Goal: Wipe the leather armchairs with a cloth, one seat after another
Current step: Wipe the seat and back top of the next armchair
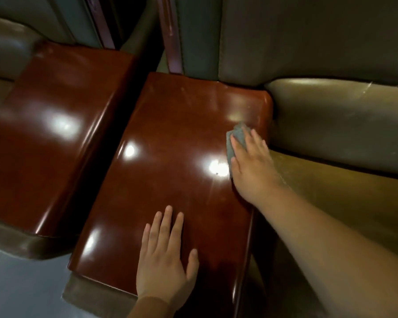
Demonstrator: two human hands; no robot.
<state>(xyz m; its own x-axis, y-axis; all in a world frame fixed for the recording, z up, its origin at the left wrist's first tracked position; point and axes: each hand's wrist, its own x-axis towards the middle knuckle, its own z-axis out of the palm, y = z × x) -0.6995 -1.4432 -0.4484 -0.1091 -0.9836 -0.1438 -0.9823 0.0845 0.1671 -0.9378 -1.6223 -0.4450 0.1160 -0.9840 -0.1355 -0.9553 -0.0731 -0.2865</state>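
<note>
Dim seating row, two glossy reddish-brown wooden armrest tops side by side between olive leather armchair cushions. Grey cloth (237, 140) on far right part of near armrest top (170, 161), under fingers of right hand (251, 164); cloth's far end pokes out past fingertips. Right fingers straight, slightly spread, pressing cloth flat. Left hand (167, 255) flat on near end, fingers spread, holding nothing. Progress judged partial: wipe under way on this armrest; right seat cushion (345, 120) shows scuffs, left armrest top (55, 134) apparently still to do.
</note>
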